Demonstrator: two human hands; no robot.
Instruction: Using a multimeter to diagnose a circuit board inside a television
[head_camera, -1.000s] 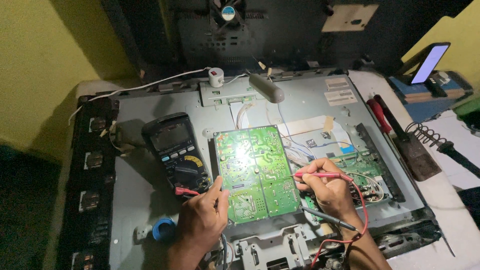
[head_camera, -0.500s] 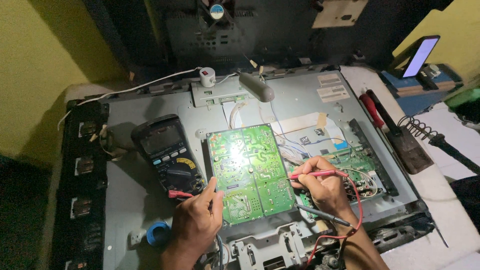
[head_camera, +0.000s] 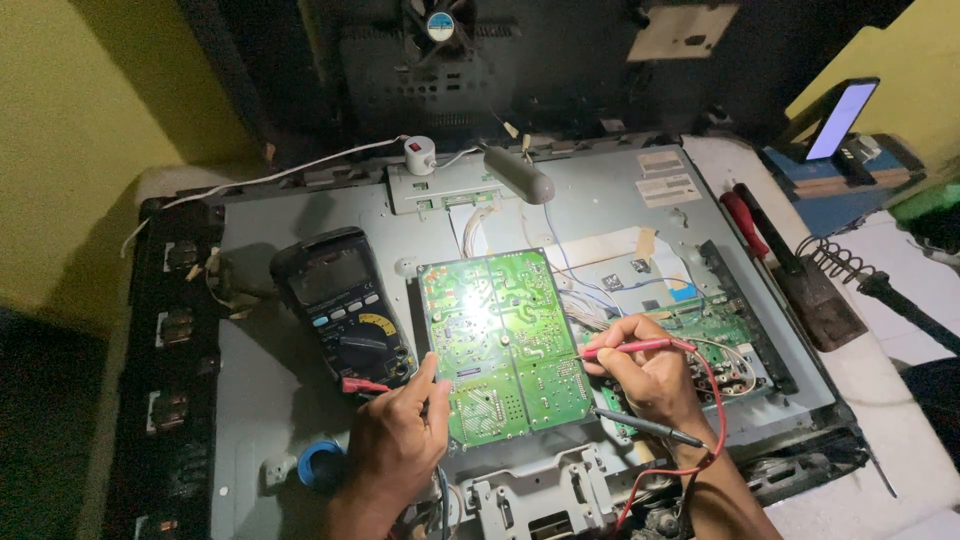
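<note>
Green circuit board (head_camera: 503, 345): lying flat on grey metal chassis (head_camera: 290, 400) of an opened flat-screen set, solder side up, brightly lit at centre, between the two hands
Left hand (head_camera: 395, 445): at near left edge of the board, fingers curled, index finger extended toward the board edge; whether anything is pinched, cannot tell
Blue roll of tape (head_camera: 322, 465): on chassis, just left of left hand
Right hand (head_camera: 650, 375): at near right edge of the board, fingers closed around red test probe (head_camera: 625, 349), tip pointing left toward the board; black test probe (head_camera: 640, 425) tucked under the same hand, tip also leftward; red lead (head_camera: 715, 400) looping around the wrist
Second green board (head_camera: 715, 330): right of the hand, partly hidden behind it
Dark multimeter (head_camera: 345, 305): left of the circuit board, tilted, red plug at its lower end
Soldering iron stand with coil (head_camera: 835, 265): right, on white tabletop (head_camera: 900, 420)
Red-handled tool (head_camera: 742, 222): right rim of chassis
Small lamp head (head_camera: 520, 175): far edge, above the board
White switch with red button (head_camera: 420, 155): far edge, on white cable
Lit phone (head_camera: 840, 118): far right, propped upright
Small fan (head_camera: 440, 22): farthest, top centre
</note>
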